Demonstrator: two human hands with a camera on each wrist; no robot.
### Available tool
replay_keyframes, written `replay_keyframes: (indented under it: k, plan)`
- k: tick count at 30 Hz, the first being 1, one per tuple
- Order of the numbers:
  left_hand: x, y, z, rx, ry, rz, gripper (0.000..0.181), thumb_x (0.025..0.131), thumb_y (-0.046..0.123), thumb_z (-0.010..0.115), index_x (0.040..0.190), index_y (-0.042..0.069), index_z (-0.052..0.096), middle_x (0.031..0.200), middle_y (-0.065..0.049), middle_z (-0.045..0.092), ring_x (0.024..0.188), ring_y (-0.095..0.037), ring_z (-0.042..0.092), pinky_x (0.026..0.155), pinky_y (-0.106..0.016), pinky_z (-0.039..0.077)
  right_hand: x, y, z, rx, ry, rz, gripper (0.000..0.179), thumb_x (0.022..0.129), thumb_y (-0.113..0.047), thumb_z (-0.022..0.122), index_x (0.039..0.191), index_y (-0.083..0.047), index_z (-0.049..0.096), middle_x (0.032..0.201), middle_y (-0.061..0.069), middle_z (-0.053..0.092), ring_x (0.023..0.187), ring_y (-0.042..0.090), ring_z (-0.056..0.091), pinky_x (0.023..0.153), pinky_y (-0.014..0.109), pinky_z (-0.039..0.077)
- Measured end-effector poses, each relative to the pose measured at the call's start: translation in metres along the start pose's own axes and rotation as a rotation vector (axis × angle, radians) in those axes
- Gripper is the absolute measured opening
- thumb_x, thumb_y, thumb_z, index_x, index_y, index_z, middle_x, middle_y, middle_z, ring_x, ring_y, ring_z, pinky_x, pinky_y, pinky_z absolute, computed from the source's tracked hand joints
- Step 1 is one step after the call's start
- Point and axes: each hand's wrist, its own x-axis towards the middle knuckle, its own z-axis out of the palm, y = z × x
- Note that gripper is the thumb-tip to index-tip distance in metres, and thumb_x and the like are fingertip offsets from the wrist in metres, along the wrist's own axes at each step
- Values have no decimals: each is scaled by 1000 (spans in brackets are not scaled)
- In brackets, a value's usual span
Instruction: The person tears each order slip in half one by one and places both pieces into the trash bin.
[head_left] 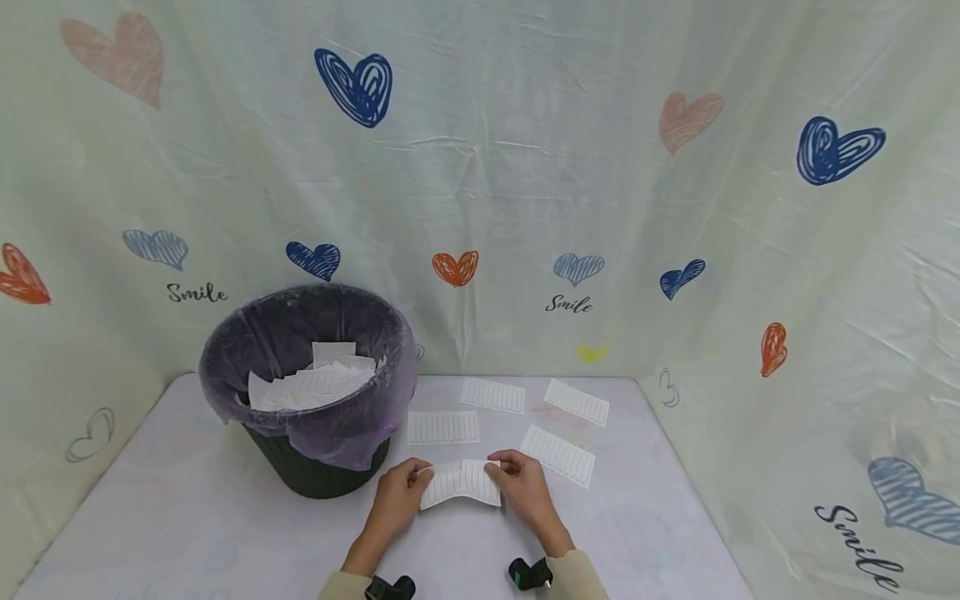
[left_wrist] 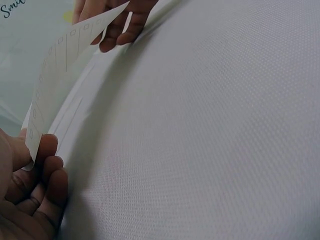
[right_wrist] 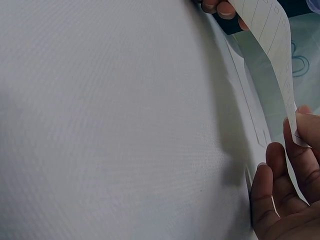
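A small white sheet of paper (head_left: 461, 482) with ruled lines and little printed boxes bows upward between both hands, above the table. My left hand (head_left: 399, 492) pinches its left end between thumb and index finger; the left wrist view shows the other fingers (left_wrist: 56, 187) curled below. At the opposite end, my right hand (head_left: 527, 490) pinches the paper between thumb and forefinger. Its remaining fingers (right_wrist: 262, 187) are loosely bent near the tabletop in the right wrist view. Just beyond the hands lie several similar ruled papers (head_left: 443, 427), flat on the table.
Left of the hands stands a dark bin (head_left: 300, 467) lined with a purple plastic bag (head_left: 337, 442). White paper pieces (head_left: 315, 387) are heaped inside. A white table (head_left: 187, 517) carries everything, and a curtain (head_left: 480, 167) printed with hearts hangs behind it.
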Motion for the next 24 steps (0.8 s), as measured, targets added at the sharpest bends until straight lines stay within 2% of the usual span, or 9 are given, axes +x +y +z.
replay_keyframes:
  k: [12,17,24]
  plan:
    - [0,-1,0,-2,21,-3,13,98,9,67,105,0,73,76,-1,63,65,-7,50,58,-22,41,-1,-1,0,1,27,-12,15,94,-15,75,104,-4,76,82,2,64,74,9,55,62,20,46]
    - [1,-2,0,-3,18,-8,12,99,10,67,105,1,73,78,1,63,66,-7,50,59,-22,41,0,0,0,5,35,-14,18,94,-17,76,106,-3,74,81,1,62,72,8,54,62,19,46]
    - [1,-2,1,-5,13,-19,13,99,10,66,106,1,72,79,0,62,68,-7,49,60,-22,40,-2,3,-1,-16,10,2,20,94,-19,75,108,-3,74,84,1,65,75,10,56,65,20,47]
